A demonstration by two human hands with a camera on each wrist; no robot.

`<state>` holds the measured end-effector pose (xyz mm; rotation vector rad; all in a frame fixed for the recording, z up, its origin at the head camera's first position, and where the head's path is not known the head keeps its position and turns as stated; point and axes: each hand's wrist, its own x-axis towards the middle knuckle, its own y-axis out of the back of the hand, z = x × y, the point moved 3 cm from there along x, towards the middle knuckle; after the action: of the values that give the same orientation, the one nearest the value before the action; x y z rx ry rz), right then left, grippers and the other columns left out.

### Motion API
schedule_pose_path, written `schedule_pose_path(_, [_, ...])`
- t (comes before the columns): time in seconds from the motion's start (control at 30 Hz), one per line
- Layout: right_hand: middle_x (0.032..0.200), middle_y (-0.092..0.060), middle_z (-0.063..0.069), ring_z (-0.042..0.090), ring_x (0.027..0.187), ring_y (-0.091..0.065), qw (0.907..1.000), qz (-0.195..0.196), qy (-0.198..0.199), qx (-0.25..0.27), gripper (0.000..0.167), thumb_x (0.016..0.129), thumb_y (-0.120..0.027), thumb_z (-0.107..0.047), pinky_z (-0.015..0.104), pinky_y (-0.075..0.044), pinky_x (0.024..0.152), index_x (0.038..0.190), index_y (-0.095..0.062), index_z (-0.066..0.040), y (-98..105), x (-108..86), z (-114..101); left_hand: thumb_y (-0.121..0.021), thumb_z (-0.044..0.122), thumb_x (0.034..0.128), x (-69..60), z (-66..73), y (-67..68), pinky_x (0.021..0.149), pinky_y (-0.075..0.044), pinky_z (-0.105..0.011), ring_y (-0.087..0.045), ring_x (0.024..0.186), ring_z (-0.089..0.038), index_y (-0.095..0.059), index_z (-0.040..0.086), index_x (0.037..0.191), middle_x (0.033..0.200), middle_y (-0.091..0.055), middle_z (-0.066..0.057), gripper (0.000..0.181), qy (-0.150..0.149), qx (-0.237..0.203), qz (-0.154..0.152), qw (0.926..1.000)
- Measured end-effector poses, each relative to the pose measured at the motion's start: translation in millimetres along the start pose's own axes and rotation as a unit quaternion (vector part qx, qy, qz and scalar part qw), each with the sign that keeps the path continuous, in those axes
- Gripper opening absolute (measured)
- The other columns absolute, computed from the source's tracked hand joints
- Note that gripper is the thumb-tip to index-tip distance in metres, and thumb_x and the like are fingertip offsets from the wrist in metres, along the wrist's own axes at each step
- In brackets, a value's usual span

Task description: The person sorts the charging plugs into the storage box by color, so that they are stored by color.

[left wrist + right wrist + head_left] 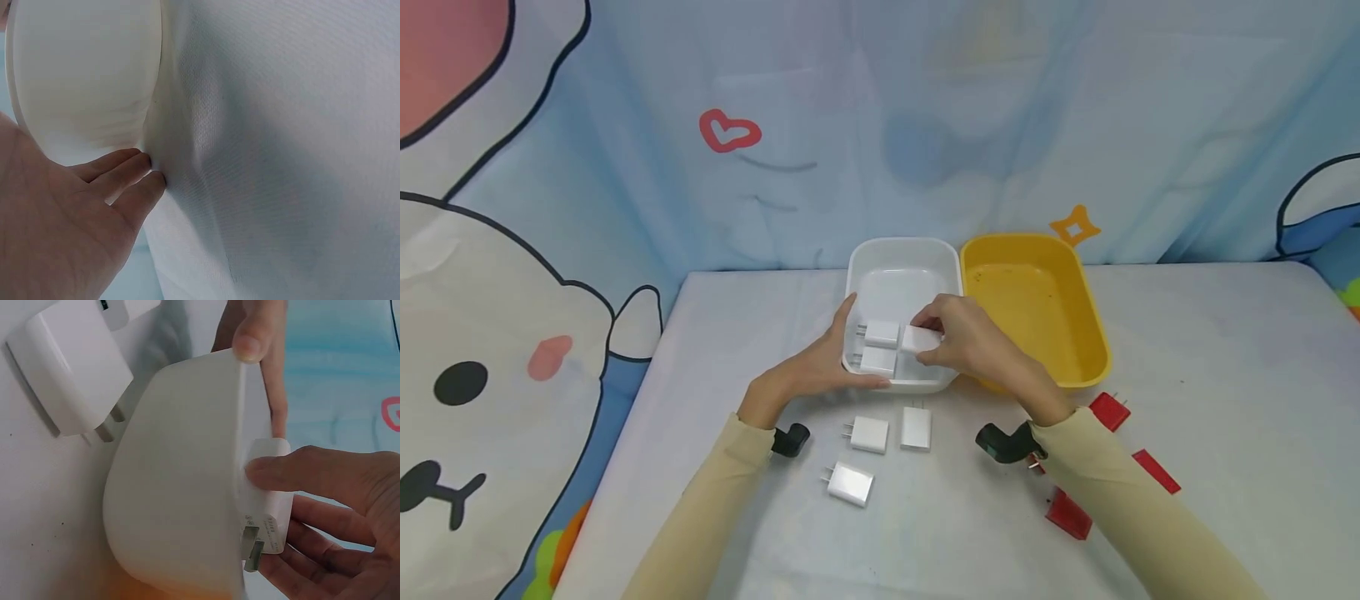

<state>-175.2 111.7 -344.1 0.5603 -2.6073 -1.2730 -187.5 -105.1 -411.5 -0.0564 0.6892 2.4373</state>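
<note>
In the head view my right hand (966, 335) pinches a white charger (920, 339) over the near right part of the white tray (904, 258). Two more chargers (881, 333) lie inside it at the left. The right wrist view has the thumb of my right hand (331, 512) on the held charger (275, 500), its metal prongs exposed beside the tray wall (181, 469). My left hand (812, 362) rests at the tray's near left corner, thumb and fingers spread along the rim. In the left wrist view the fingers of my left hand (94, 212) lie against the tray's outside (87, 75).
A yellow tray (1037, 308) stands against the white one's right side. In front of the white tray three white chargers (869, 434) lie on the table (760, 308). Several red chargers (1070, 514) lie around my right forearm. A printed curtain hangs behind.
</note>
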Motion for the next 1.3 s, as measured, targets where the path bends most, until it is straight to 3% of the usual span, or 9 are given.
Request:
schedule_pose_path(0.27, [0.106,-0.072,0.017,0.030,0.095,-0.064,0.9987,-0.033,-0.022,-0.032,0.034,0.080,-0.086,0.002,0.044,-0.057,0.093,0.111,-0.075,0.008,-12.7,3.4,5.1,-0.089,0.036,0.0828,-0.2,-0.9,0.0,0.124,-0.025,-0.050,-0.027,0.152,-0.026,0.019,0.024,0.166,0.171,-0.016,-0.014,0.137,0.002,0.002,0.001,1.0000])
schedule_pose_path(0.5, [0.099,-0.071,0.016,0.028,0.090,-0.061,0.9969,-0.053,0.004,-0.058,0.029,0.079,-0.085,0.006,0.043,-0.056,0.090,0.106,-0.075,0.009,-24.0,7.6,7.3,-0.089,0.034,0.0829,1.6,-0.4,2.9,0.123,-0.025,-0.050,-0.028,0.150,-0.025,0.018,0.024,0.166,0.170,-0.017,-0.012,0.136,-0.010,-0.005,0.003,0.9999])
schedule_pose_path(0.93, [0.098,-0.071,0.018,0.029,0.086,-0.060,0.9952,-0.050,-0.003,-0.084,0.027,0.077,-0.079,0.014,0.043,-0.056,0.085,0.103,-0.074,0.012,-39.5,10.7,10.7,-0.089,0.033,0.0830,-0.7,-3.6,0.8,0.123,-0.026,-0.049,-0.032,0.147,-0.024,0.019,0.023,0.166,0.169,-0.021,-0.012,0.137,-0.010,-0.014,0.000,0.9999])
schedule_pose_path(1.3, [0.101,-0.071,0.019,0.029,0.089,-0.061,0.9937,-0.054,-0.020,-0.097,0.028,0.080,-0.080,0.009,0.043,-0.056,0.087,0.107,-0.074,0.012,-39.4,9.3,10.3,-0.089,0.036,0.0831,-0.3,-3.3,-0.4,0.123,-0.026,-0.050,-0.029,0.150,-0.024,0.020,0.024,0.165,0.171,-0.017,-0.013,0.137,-0.004,-0.010,-0.002,0.9999])
